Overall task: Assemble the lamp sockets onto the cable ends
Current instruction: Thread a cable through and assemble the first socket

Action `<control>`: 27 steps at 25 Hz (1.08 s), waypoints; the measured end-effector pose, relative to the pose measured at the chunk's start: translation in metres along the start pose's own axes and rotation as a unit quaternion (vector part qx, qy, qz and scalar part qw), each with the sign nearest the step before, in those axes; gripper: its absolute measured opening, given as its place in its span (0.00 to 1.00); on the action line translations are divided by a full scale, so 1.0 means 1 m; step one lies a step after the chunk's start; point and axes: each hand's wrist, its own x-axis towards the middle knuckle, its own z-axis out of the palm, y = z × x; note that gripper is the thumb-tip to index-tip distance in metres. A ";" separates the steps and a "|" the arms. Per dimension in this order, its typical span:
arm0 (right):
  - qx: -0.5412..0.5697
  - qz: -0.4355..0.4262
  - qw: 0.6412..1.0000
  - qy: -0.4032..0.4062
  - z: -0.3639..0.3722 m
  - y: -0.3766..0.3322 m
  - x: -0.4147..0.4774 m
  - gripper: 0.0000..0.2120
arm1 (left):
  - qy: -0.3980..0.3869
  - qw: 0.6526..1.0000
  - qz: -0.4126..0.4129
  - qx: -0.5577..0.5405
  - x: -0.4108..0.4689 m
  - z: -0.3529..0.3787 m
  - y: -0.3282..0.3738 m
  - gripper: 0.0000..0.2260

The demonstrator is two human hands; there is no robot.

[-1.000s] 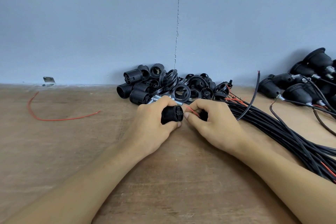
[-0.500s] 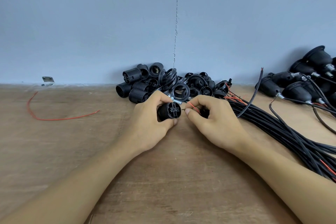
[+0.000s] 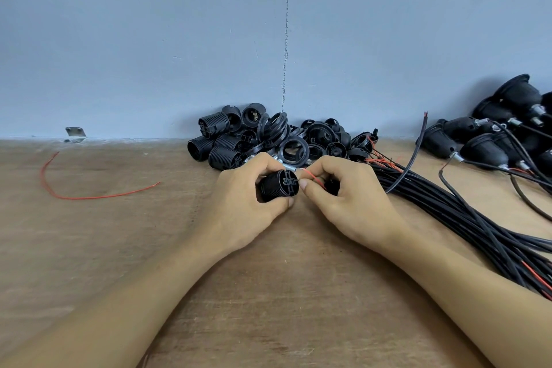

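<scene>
Underneath, brown wooden desk [image 3: 119, 248]. At right, black cable bundle [image 3: 466, 218]. By wall, heap of black ribbed plastic sockets [image 3: 227, 152]. Centre, left hand [image 3: 239, 209] grip curled round black threaded socket [image 3: 276, 188]; right hand [image 3: 355, 206] grip pinching thin red wire [image 3: 313, 178] at socket's end.

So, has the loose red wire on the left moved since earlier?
No. The loose red wire keeps its place on the table, just in front of the metal bracket.

Socket parts [image 3: 280, 140] behind hands, cables [image 3: 466, 218] right, loose wire [image 3: 89, 196] left
</scene>
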 end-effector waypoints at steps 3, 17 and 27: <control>-0.013 -0.008 1.000 0.000 0.001 0.001 0.000 0.04 | 0.000 1.000 0.008 0.014 0.000 0.000 0.001 0.14; -0.088 -0.075 0.993 -0.006 0.003 0.005 0.001 0.04 | 0.006 0.999 0.025 0.037 -0.002 0.001 0.003 0.14; -0.121 -0.111 0.986 -0.029 0.002 0.006 0.003 0.05 | 0.005 0.998 0.028 0.057 -0.002 0.002 0.006 0.15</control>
